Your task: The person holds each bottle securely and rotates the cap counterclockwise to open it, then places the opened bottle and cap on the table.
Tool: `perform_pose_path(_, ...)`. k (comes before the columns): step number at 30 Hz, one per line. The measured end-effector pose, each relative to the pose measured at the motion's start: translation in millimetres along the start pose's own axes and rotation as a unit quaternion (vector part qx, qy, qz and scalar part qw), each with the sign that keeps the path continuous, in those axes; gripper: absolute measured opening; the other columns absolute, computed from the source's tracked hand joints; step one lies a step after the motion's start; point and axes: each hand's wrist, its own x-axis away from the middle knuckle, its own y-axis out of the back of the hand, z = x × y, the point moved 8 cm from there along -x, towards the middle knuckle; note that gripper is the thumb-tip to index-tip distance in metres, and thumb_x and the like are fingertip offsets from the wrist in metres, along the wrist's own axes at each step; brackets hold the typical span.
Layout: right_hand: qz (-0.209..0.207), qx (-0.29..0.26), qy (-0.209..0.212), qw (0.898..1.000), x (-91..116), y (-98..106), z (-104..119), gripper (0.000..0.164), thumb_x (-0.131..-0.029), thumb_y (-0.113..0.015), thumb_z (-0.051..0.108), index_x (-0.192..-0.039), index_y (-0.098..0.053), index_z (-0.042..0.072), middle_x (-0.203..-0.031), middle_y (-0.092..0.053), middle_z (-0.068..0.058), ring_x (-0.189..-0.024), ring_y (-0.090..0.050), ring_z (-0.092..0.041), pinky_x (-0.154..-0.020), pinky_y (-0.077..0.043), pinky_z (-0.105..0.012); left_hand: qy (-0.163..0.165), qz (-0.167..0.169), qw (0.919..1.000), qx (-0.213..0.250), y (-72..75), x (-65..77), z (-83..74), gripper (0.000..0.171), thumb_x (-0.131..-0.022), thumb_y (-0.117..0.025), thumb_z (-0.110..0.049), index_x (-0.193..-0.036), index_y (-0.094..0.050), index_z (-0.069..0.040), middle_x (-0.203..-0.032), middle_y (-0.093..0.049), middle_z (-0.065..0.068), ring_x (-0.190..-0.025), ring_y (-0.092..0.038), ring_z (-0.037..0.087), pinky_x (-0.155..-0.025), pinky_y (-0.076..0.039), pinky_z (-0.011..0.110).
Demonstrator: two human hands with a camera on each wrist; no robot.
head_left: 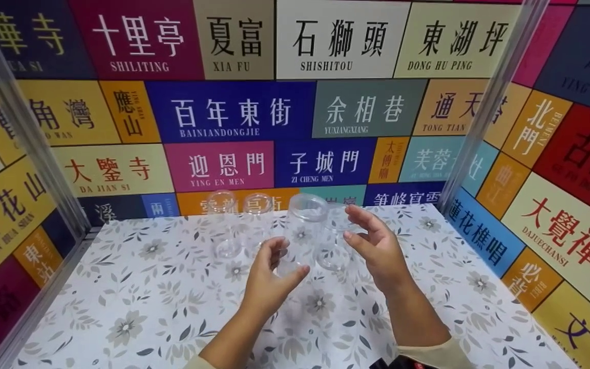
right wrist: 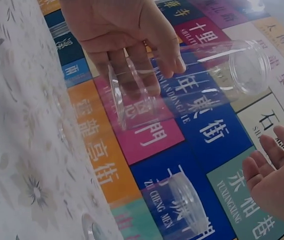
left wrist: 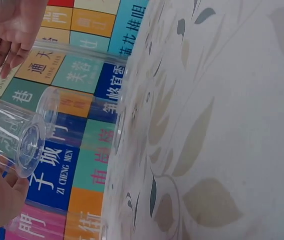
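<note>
A tall clear plastic jar (head_left: 303,233) stands upright in my left hand (head_left: 269,284), whose fingers and thumb curl round its lower part. In the right wrist view the jar (right wrist: 202,82) is off the table, its base (right wrist: 126,95) towards the tabletop. Beside its upper right my right hand (head_left: 379,251) is held up with fingers loosely bent and nothing in them. The left wrist view shows this right hand (left wrist: 19,32) apart from the held jar (left wrist: 19,140).
Behind my hands stand more clear jars on the flower-patterned table (head_left: 172,307): one at left (head_left: 225,228), a jar next to it (head_left: 257,218), and one at right (head_left: 333,251). Walls of coloured signs (head_left: 233,110) and clear corner posts (head_left: 484,102) enclose the table.
</note>
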Motion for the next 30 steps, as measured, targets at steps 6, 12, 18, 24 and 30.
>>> perform_pose_path(6,0.013,-0.01,0.01,1.0,6,-9,10,0.057,-0.102,-0.063,0.002,-0.157,-0.049,0.002,-0.159,-0.054,-0.01,-0.145,-0.049,-0.018,-0.11,-0.053,-0.024,-0.006,0.012,0.9999,-0.01,-1.2,7.6,-6.4,0.078,-0.083,-0.093,-0.033,-0.147,-0.052,-0.017,-0.145,-0.064,0.002,-0.136,-0.059,0.022,-0.123,-0.045,0.05)
perform_pose_path(12,0.028,-0.011,0.04,0.999,12,-14,19,0.058,-0.1,-0.063,0.001,-0.156,-0.049,0.0,-0.155,-0.057,-0.004,-0.145,-0.051,-0.02,-0.108,-0.054,-0.025,-0.019,0.029,0.9993,-0.012,-5.6,12.2,-11.5,0.079,-0.083,-0.093,-0.037,-0.147,-0.052,-0.017,-0.144,-0.064,0.003,-0.135,-0.059,0.026,-0.121,-0.046,0.052)
perform_pose_path(18,0.041,-0.018,0.051,0.998,18,-18,23,0.06,-0.099,-0.064,-0.001,-0.157,-0.048,-0.002,-0.156,-0.054,-0.015,-0.129,-0.061,-0.026,-0.103,-0.058,-0.025,-0.017,0.041,0.9989,-0.017,-8.9,15.9,-9.7,0.083,-0.083,-0.093,-0.04,-0.151,-0.051,-0.017,-0.146,-0.063,0.005,-0.136,-0.06,0.024,-0.12,-0.047,0.053)
perform_pose_path(24,0.054,-0.028,0.041,0.997,22,-21,24,0.064,-0.098,-0.064,-0.002,-0.159,-0.044,0.0,-0.152,-0.054,-0.017,-0.11,-0.067,-0.032,-0.095,-0.063,-0.029,-0.022,0.06,0.9972,-0.04,-11.7,20.5,-13.5,0.087,-0.083,-0.092,-0.045,-0.155,-0.05,-0.018,-0.147,-0.06,0.0,-0.137,-0.058,0.021,-0.121,-0.048,0.051)
perform_pose_path(30,0.043,-0.015,0.031,0.999,25,-22,27,0.067,-0.096,-0.068,-0.003,-0.159,-0.047,0.003,-0.154,-0.055,-0.012,-0.109,-0.065,-0.029,-0.092,-0.063,-0.027,-0.035,0.068,0.9957,-0.052,-13.5,21.8,-20.1,0.087,-0.081,-0.093,-0.043,-0.154,-0.051,-0.02,-0.144,-0.061,-0.001,-0.135,-0.058,0.018,-0.119,-0.049,0.049)
